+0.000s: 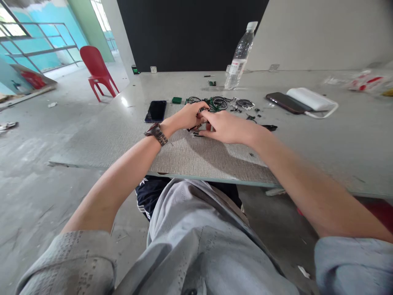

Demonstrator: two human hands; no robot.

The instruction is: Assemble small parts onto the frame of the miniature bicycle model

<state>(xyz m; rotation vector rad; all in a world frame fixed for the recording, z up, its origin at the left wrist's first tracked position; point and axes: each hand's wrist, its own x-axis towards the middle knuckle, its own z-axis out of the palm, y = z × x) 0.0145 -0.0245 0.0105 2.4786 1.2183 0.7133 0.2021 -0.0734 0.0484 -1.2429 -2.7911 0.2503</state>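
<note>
My left hand (190, 115), with a watch (156, 133) on its wrist, meets my right hand (225, 126) over the near part of the table (181, 159). The fingers of both are bent and closed together around a small dark piece, mostly hidden by them. Just beyond the hands lie green and black model bicycle parts, among them a spoked wheel (220, 103). Another wheel (245, 104) rests to the right on a silvery frame piece. Small black parts (236, 110) are scattered beside it. A thin dark piece (198, 134) shows under my right thumb.
A phone (156, 111) and a small green block (177, 100) lie to the left. Behind stands a water bottle (241, 61). To the right are a dark phone (288, 102) and a white power bank (310, 99) with a cable. A red chair (96, 67) stands beyond the table.
</note>
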